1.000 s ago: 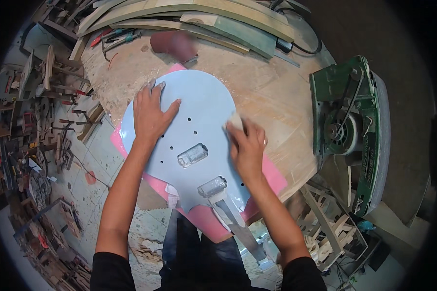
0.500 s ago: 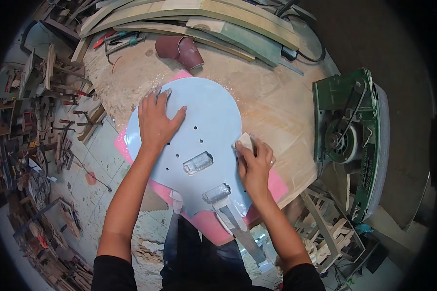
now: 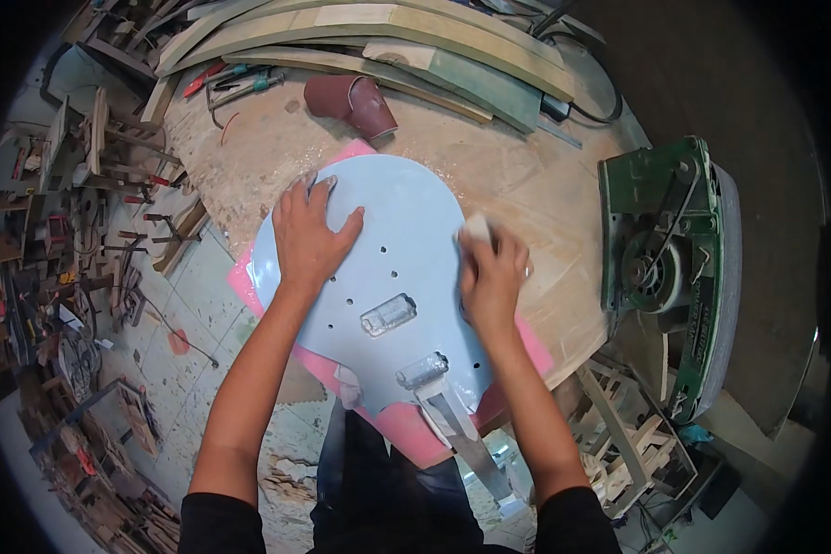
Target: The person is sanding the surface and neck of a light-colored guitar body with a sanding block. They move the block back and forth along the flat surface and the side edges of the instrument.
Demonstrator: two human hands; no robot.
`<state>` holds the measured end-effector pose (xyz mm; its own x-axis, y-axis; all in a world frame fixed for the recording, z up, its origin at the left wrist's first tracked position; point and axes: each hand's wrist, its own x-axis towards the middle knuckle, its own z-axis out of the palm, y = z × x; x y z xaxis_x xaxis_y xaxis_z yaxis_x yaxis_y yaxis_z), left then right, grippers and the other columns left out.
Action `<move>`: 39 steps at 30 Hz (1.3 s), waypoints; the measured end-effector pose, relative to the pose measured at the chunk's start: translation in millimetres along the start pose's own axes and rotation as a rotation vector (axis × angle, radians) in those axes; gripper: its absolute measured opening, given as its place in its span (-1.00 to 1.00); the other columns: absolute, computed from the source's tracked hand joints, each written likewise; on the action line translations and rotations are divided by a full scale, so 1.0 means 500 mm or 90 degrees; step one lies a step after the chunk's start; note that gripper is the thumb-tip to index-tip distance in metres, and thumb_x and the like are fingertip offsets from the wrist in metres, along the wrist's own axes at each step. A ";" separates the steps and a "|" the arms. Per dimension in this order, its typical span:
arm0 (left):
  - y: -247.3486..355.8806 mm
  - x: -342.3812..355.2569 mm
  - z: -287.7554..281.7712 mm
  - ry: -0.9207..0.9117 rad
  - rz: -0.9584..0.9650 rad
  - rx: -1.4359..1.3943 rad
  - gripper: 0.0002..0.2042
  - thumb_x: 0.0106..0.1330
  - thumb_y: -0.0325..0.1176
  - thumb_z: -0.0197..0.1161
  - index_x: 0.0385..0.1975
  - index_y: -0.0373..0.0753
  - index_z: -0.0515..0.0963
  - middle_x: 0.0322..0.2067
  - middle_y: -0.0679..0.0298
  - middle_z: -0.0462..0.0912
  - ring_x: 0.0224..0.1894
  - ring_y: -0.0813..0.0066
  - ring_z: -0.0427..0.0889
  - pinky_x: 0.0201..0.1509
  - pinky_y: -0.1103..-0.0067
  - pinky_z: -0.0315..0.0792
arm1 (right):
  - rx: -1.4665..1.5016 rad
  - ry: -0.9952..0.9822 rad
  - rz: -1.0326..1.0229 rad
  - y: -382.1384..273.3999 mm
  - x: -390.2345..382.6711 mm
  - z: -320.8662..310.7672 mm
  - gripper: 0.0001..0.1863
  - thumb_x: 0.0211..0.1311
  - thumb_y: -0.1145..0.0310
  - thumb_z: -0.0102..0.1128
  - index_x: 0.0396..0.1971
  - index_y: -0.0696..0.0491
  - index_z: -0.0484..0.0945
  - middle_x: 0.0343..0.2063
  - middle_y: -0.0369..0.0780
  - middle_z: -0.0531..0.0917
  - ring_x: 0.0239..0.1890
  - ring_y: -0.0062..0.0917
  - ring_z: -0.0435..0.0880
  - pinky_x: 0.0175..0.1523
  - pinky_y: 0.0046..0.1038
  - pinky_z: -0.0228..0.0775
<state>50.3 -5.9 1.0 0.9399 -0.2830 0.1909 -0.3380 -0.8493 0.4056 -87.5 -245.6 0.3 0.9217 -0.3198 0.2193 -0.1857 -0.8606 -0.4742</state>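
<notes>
A light blue electric guitar body (image 3: 406, 217) lies flat, with its neck end toward me. Several small holes and two foil-like pickup cavities show in its face. My left hand (image 3: 312, 231) rests on its upper left part, fingers spread and palm down. At the right edge of the body, my right hand (image 3: 496, 277) is closed on a small pale sanding block (image 3: 475, 229), slightly blurred. A pink sheet (image 3: 415, 434) sticks out from beneath the body. From the neck end, a flat bar (image 3: 471, 448) reaches toward me.
Curved wooden pieces (image 3: 415, 32) lie along the back of the wooden bench (image 3: 549, 212), near a brown sandpaper roll (image 3: 351, 104) and clamps (image 3: 242, 88). At right stands a green machine (image 3: 660, 277). Wood scraps (image 3: 632, 452) fill a rack below it.
My right hand has moved away from me along the guitar body's right edge with the pale block. My left hand keeps its place on the body. The whole view has shifted slightly.
</notes>
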 end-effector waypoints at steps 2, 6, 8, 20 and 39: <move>0.002 0.000 0.002 -0.003 0.001 0.005 -0.40 0.27 -0.01 0.44 0.20 -0.30 0.58 0.31 -0.05 0.49 0.36 -0.08 0.41 0.49 0.12 0.22 | 0.013 0.022 0.009 -0.002 0.039 0.013 -0.62 0.18 0.48 0.40 0.00 -0.17 0.77 0.22 -0.02 0.59 0.25 0.01 0.48 0.33 0.10 0.21; -0.022 -0.009 -0.007 0.000 0.002 0.034 -0.41 0.27 -0.03 0.44 0.21 -0.28 0.57 0.32 -0.03 0.50 0.36 -0.06 0.42 0.49 0.13 0.22 | 0.017 -0.007 -0.013 -0.022 -0.042 -0.010 -0.62 0.20 0.47 0.39 0.01 -0.19 0.77 0.23 -0.03 0.59 0.25 0.00 0.48 0.32 0.09 0.20; -0.021 -0.011 -0.008 0.001 0.001 0.035 -0.41 0.27 -0.03 0.43 0.21 -0.28 0.57 0.32 -0.03 0.50 0.36 -0.06 0.42 0.49 0.13 0.22 | 0.028 -0.043 0.005 -0.027 -0.098 -0.027 -0.63 0.21 0.46 0.40 0.01 -0.21 0.78 0.23 -0.04 0.59 0.25 0.00 0.48 0.31 0.09 0.21; -0.020 -0.006 -0.008 0.002 0.001 0.016 -0.41 0.27 -0.03 0.44 0.18 -0.30 0.58 0.30 -0.04 0.49 0.35 -0.08 0.41 0.48 0.13 0.22 | 0.016 -0.032 0.017 -0.026 -0.094 -0.017 -0.65 0.22 0.44 0.42 0.01 -0.20 0.77 0.25 -0.04 0.58 0.25 -0.03 0.48 0.32 0.05 0.22; -0.002 0.002 0.002 0.011 0.003 -0.011 -0.42 0.27 -0.01 0.42 0.16 -0.32 0.62 0.27 -0.07 0.51 0.31 -0.10 0.43 0.45 0.11 0.25 | 0.024 0.050 0.039 -0.031 0.085 0.038 -0.69 0.22 0.40 0.45 -0.03 -0.17 0.78 0.20 0.00 0.60 0.26 0.01 0.47 0.34 0.04 0.21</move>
<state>51.9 -5.9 -0.3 0.9373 -0.2794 0.2082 -0.3436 -0.8403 0.4193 -38.8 -238.2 1.0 0.8794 -0.4022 0.2548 -0.2261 -0.8237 -0.5200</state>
